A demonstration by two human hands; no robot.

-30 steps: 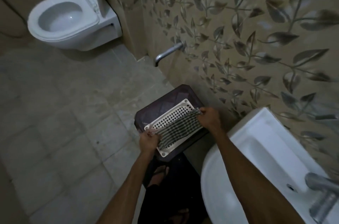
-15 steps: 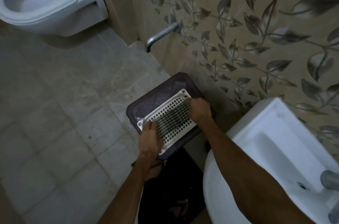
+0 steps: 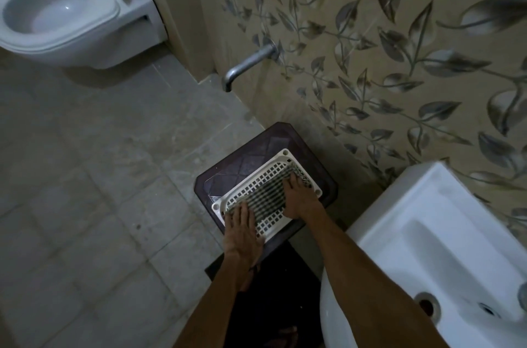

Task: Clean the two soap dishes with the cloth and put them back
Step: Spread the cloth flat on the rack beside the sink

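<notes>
Now:
- Sink (image 3: 445, 236) cut off at right and bottom edges; toilet (image 3: 57, 13) cut off at left and top.
- Stool (image 3: 242, 165) dark, surface pattern hard to read; its near part hidden by dish and hands.
- Dish (image 3: 251, 188), white grid, lies on stool; only one dish seen.
- Cloth (image 3: 266, 199) spread flat on dish, ends hidden under hands. A second ago it was held stretched above the dish.
- Left hand (image 3: 242, 230) flat, fingers straight, pressing cloth's near-left end.
- Right hand (image 3: 298, 199) flat on cloth's right end; earlier both pinched it.
</notes>
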